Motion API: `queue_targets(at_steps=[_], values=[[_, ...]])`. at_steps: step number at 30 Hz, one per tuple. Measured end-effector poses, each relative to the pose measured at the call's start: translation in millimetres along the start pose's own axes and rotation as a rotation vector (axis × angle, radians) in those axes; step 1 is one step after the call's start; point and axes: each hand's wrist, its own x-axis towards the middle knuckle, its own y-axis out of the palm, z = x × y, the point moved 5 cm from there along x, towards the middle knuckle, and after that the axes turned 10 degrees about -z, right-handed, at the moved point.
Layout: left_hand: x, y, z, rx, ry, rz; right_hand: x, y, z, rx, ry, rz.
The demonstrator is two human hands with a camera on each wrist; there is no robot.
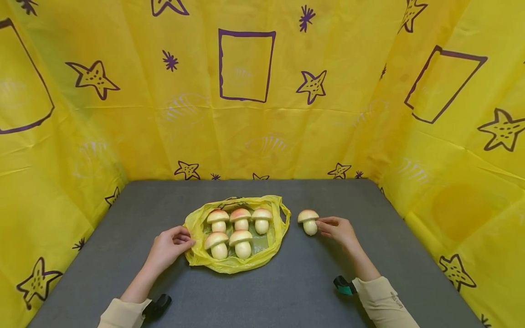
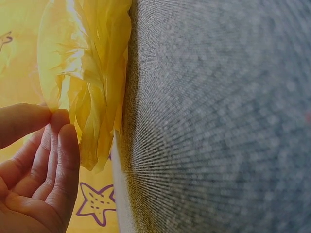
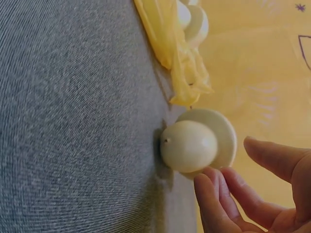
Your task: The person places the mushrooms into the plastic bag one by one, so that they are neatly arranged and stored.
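Observation:
A yellow plastic bag (image 1: pixel 234 269) lies on the grey table with its mouth spread wide. Inside it sit several toy mushrooms (image 1: pixel 243 248) with cream stems and reddish-topped caps, in two rows. My left hand (image 1: pixel 167 248) pinches the bag's left rim between thumb and fingertips; the left wrist view shows the gathered yellow film (image 2: pixel 90 97) at the fingertips. Right of the bag, a single toy mushroom (image 1: pixel 308 221) rests on the table. My right hand (image 1: pixel 338 231) is beside it, fingertips at its side. In the right wrist view the thumb stands apart from that mushroom (image 3: pixel 189 145).
The grey tabletop (image 1: pixel 254 300) extends around the bag. Yellow fabric walls (image 1: pixel 262 136) printed with purple stars and frames enclose its back and both sides. A dark band with a green part (image 1: pixel 344 285) is at the right wrist, and a black one (image 1: pixel 157 306) at the left.

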Motion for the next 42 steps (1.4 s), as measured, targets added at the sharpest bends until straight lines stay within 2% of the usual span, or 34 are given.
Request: queue_targets(at_steps=[12, 21, 30, 42], values=[[1.0, 0.6, 0.7, 0.003, 0.003, 0.002, 6.6, 2.9, -12.2, -0.018, 0.046, -0.011], [0.6, 0.4, 1.3, 0.002, -0.017, 0.004, 5.7, 11.8, -16.1, -0.029, 0.094, 0.021], [-1.1, -0.3, -1.2, -0.004, -0.018, 0.008, 4.4, 16.5, -15.9, -0.076, 0.107, 0.035], [-0.9, -0.7, -2.1, -0.008, -0.011, 0.005, 12.8, 22.5, -18.6, -0.11, 0.098, 0.045]])
